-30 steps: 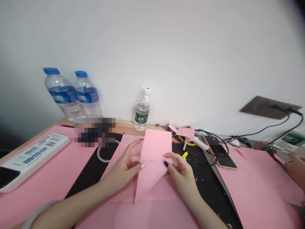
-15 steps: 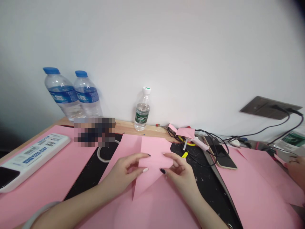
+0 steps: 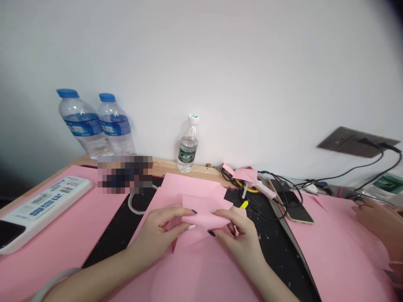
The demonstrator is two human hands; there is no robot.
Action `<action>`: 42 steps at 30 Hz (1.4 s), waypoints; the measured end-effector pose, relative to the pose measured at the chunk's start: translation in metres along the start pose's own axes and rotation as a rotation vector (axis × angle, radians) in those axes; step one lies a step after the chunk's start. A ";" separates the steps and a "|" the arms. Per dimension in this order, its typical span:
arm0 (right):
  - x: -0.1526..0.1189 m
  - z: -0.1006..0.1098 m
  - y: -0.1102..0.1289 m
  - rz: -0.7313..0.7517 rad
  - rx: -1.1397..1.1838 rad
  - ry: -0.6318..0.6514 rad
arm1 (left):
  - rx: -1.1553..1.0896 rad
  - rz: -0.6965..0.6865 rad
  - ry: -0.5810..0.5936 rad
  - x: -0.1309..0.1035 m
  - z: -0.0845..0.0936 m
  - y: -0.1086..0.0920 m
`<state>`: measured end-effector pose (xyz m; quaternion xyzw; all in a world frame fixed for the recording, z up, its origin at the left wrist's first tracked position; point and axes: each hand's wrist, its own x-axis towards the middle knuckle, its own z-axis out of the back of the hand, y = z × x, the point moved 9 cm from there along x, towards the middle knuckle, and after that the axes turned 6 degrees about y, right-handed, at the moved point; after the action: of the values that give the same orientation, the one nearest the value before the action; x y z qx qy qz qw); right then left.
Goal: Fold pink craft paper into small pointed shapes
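Between both hands is a small folded piece of pink paper [image 3: 201,219], held above larger pink sheets [image 3: 189,277] on the black table mat. My left hand [image 3: 163,226] pinches its left side with thumb and index finger. On the opposite side my right hand [image 3: 241,230] grips it the same way, the other fingers curled behind. The paper bends along a crease that runs across between the thumbs and index fingers. Its underside is hidden.
Two large water bottles [image 3: 115,126] and a smaller bottle [image 3: 188,151] stand along the wall. A white box-like device [image 3: 59,201] lies left. Cables [image 3: 267,205], a glue gun [image 3: 264,188] and a phone [image 3: 291,201] lie right. Another person's hand [image 3: 374,218] rests over pink paper at far right.
The top of the folded paper has come down toward me, and the paper now bulges at the crease. My hands dropped slightly. The other person's hand moved left onto the pink sheet.
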<state>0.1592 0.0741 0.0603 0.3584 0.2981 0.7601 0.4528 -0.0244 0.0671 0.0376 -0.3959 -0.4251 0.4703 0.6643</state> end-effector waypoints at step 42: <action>-0.006 -0.051 -0.029 -0.325 0.421 0.303 | -0.142 0.201 0.427 0.005 -0.047 0.017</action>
<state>0.1332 0.0744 0.0077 0.2744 0.5667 0.6441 0.4343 0.0153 0.0699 0.0075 -0.5723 -0.2657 0.4089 0.6594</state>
